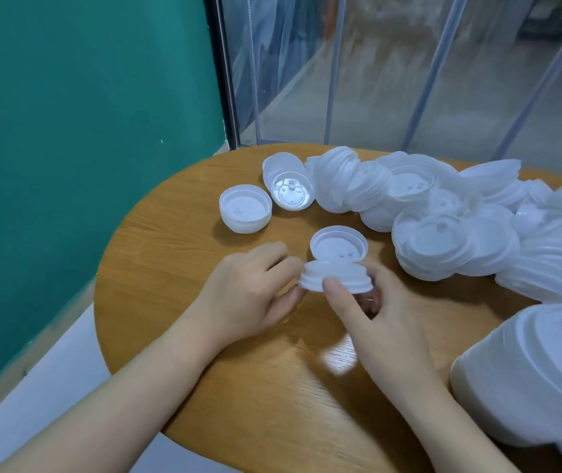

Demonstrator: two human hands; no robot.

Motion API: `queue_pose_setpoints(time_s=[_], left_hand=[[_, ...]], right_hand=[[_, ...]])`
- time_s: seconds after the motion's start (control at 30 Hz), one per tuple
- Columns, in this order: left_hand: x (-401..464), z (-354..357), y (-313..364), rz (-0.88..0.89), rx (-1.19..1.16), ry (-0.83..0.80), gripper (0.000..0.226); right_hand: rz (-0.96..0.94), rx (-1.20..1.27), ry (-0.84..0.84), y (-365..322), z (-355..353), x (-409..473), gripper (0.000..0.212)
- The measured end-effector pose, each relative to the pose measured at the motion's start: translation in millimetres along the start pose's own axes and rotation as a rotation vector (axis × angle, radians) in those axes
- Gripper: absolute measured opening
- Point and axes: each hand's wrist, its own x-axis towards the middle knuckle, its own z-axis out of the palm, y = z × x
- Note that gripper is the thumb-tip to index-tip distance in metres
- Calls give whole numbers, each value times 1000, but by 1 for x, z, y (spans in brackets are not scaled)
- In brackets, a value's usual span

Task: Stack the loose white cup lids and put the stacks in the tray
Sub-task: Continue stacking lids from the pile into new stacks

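Lids (336, 279) under handling: short nested stack held low over the wooden table (177, 254), near its middle, with one more lid (338, 245) tilted open-side-up just behind, its near rim touching the stack top. Left hand (252, 295) curled against the stack's left edge, fingers pinching the rim. Right hand (371, 308) gripping from the right, thumb (332, 288) pressed on the front flange, other fingers tucked beneath. Both grips closed on the stack.

Step judged in hand: seating the tilted lid onto the stack. Recommended: level the tilted lid first, match orientation with those below, centre rim over rim, press evenly around the flange rather than at one point. Light pressure only; thin walls likely to buckle or pop sideways.

Materials: thin moulded plastic, white and slightly translucent, matte. Round domed form, raised centre, stepped flange, small sip openings in the top face. Separate small stack (245, 208) standing open-side-up to the far left. Large loose pile (443, 213) across the far right, some lids nested in leaning rows, some on edge. Large white rounded container (528, 380) at lower right, possibly the tray; cannot confirm. Table surface smooth, wood-grained, rounded edge, faint glare.
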Motion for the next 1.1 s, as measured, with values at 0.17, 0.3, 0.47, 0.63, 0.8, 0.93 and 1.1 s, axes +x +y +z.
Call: queue_pose_setpoints(time_s=[0.17, 0.3, 0.47, 0.63, 0.8, 0.93, 1.1], left_hand=[[1, -6, -8, -93, -156, -55, 30], [2, 2, -23, -281, 37, 67, 20], [2, 12, -45, -550, 256, 121, 31], [2, 13, -65, -810, 134, 21, 86], [9, 19, -81, -888, 98, -35, 102], [12, 22, -90, -912, 58, -22, 78], [12, 19, -88, -877, 23, 51, 75]], right_hand=[[-38, -175, 3, 7, -4, -7, 54], [-75, -387, -52, 15, -8, -11, 66], [-162, -554, -88, 16, -3, -11, 68], [-206, -620, -123, 18, -3, -12, 63], [-204, -649, -141, 19, -3, -12, 66], [-204, -664, -149, 19, -3, -12, 67], [-208, -660, -148, 20, -4, -12, 67]])
